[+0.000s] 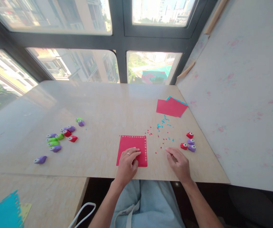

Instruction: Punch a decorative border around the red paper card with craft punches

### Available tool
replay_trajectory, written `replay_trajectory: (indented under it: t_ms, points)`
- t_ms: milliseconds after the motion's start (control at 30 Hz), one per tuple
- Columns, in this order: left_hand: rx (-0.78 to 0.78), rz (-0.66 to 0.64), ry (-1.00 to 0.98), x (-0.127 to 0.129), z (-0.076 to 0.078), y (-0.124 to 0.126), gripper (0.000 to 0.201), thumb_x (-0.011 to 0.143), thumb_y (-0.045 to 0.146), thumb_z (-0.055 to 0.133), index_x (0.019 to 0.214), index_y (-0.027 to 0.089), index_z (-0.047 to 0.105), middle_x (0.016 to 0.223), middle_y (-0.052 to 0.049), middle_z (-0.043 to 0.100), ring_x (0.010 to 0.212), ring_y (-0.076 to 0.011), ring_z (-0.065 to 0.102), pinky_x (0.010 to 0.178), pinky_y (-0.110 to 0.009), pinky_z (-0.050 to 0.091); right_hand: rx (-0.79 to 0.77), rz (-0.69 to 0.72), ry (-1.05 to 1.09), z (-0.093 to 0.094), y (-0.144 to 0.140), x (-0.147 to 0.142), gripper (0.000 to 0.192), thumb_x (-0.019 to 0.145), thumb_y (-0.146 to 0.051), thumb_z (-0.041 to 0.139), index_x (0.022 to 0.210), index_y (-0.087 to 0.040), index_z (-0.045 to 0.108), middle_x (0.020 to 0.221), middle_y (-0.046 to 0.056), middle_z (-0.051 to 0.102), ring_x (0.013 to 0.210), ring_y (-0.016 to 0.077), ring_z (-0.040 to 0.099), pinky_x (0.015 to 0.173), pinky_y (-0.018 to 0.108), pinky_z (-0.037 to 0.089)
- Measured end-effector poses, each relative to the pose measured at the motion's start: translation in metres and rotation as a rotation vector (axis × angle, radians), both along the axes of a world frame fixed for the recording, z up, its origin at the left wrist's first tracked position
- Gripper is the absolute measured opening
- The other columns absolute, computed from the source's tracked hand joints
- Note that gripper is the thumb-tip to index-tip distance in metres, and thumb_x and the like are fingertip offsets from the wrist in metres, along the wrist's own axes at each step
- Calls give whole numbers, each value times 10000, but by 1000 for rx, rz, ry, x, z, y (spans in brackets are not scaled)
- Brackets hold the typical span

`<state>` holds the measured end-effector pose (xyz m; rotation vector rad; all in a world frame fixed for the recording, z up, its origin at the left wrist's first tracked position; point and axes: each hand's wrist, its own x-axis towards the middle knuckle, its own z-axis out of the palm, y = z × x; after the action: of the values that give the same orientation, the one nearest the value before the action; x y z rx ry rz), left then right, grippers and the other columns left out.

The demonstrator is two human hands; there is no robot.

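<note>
A red sheet of paper [131, 144] lies on the table, with a row of small punched holes along its top and right edges. Across its lower part rests my left hand [128, 161], ring on one finger, fingers stretched out flat on the paper. To the right of the sheet, low over the tabletop, my right hand [178, 161] has its thumb and fingertips pinched together. Whatever is in that pinch is too small to make out. Tiny red paper bits [150, 130] and blue paper bits [160, 125] are scattered between the sheet and the right hand.
Several small craft punches in red and purple [190, 142] stand at the right, and several more in purple, green and red [59, 136] at the left. Red and blue paper sheets [170, 107] lie near the wall. A blue sheet [5, 212] sits on the lower-left surface.
</note>
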<state>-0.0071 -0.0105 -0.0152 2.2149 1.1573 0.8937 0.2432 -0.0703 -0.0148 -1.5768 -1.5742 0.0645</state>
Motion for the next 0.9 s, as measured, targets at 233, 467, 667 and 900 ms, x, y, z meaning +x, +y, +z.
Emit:
replay_trajectory:
  t_ms: [233,467,667,900]
  points:
    - [-4,5,-5,1,1,0,428,783,-5,461,1067,212,696,1156,-66,710,1144,-242,615,994,-468,500,-99,264,-169,2,-2,-12,233,924,-189,573,1105,-242,708,1017,88,699,949,232,654,822,411,540]
    - [-24,-64,110,-1,13,-2,387,814,266,682,1199,236,654,1275,-105,642,1230,-296,551,1030,-492,456,-132,238,-192,2,1,-18,207,921,-197,582,1064,-248,723,1032,89,676,953,239,628,842,424,517]
    - [5,-58,191,3,11,-4,469,741,248,746,1198,220,645,1357,-109,590,1274,-327,509,1034,-508,439,-117,205,-157,-2,3,-18,198,937,-187,561,1061,-233,710,999,84,679,945,234,624,848,425,511]
    - [44,19,96,5,5,-2,322,842,181,628,1161,219,645,1221,-98,669,1184,-282,589,996,-480,486,-105,185,-133,-1,3,-18,193,945,-179,547,1039,-232,707,973,78,683,927,229,624,842,418,507]
